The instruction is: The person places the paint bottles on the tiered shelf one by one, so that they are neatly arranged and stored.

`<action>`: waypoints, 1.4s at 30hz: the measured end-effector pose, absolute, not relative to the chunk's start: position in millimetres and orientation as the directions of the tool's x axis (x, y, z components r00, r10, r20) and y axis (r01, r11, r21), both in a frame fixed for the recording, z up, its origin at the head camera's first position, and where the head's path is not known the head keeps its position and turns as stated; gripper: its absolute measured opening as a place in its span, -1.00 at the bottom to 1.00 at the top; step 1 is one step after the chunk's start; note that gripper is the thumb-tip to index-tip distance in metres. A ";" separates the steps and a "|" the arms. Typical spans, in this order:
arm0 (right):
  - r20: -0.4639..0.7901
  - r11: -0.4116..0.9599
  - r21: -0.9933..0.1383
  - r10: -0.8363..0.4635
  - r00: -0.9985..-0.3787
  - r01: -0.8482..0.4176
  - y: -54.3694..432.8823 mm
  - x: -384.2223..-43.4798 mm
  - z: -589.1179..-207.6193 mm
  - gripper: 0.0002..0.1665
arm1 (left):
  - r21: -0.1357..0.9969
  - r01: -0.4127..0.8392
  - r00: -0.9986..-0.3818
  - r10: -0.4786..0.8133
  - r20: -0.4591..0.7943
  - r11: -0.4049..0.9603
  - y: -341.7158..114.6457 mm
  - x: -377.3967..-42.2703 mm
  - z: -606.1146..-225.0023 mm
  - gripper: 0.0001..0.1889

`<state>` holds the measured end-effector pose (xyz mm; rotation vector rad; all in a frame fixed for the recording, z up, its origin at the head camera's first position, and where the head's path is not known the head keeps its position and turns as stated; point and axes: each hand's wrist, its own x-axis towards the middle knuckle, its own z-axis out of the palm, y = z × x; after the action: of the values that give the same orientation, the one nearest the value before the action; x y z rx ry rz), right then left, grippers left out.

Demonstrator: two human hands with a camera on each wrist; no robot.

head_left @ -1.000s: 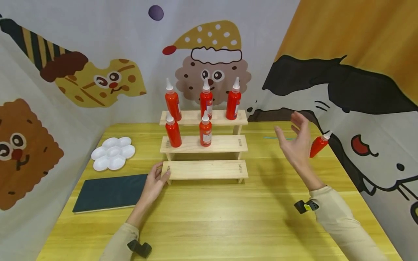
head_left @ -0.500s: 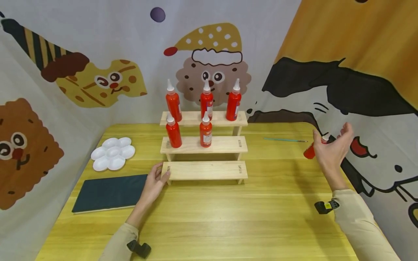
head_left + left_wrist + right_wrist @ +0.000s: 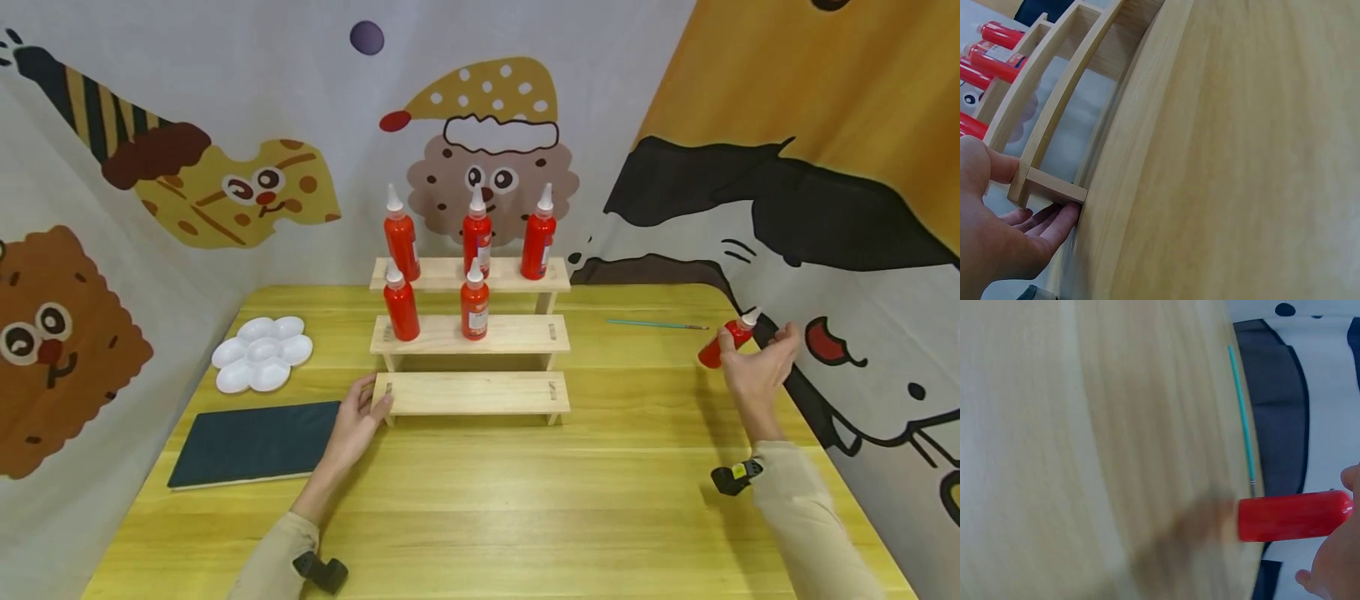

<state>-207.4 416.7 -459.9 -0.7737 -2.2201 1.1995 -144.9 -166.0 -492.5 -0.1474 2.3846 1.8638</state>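
Observation:
On the left, my left hand grips the left end of the lowest step of a wooden stepped shelf, thumb on top. In the left wrist view its fingers reach round the step's end support. At the right, my right hand is around a red squeeze bottle with a white nozzle. The thumb overlaps the bottle's left side, and the other fingers spread to its right with a gap. In the right wrist view the red bottle has its nozzle end hidden near the hand.
Several red bottles stand on the shelf's upper two steps, such as one bottle at top right. A blue-green paintbrush lies near the right bottle. A white flower-shaped palette and a dark flat board lie left. A printed curtain hangs behind.
My right hand has moved right to the lone red bottle, then slightly back left, its thumb now overlapping the bottle. The left hand has stayed on the shelf.

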 end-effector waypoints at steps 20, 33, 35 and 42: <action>0.078 0.468 -0.815 0.673 -0.736 0.341 411.0 -219.2 -495.6 -0.19 | 0.960 -0.151 -0.988 0.002 -0.155 0.235 -165.7 -144.1 -491.8 -0.33; 0.188 0.473 -0.850 0.682 -0.707 0.230 400.7 -217.9 -492.6 -0.30 | 0.961 -0.135 -0.991 -0.017 -0.135 0.239 -165.5 -146.3 -495.6 -0.37; 0.210 0.467 -0.862 0.681 -0.701 0.196 396.9 -218.1 -488.7 -0.31 | 0.962 -0.137 -0.990 -0.017 -0.137 0.237 -165.4 -146.2 -495.5 -0.37; 0.270 0.440 -0.896 0.653 -0.708 0.064 372.8 -215.9 -466.2 -0.35 | 0.964 -0.140 -0.990 -0.003 -0.143 0.225 -166.3 -146.4 -495.0 -0.37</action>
<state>-215.9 372.8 -466.2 -0.5998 -2.0908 1.2641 -146.4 -166.3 -495.0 -0.1381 2.3700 1.8846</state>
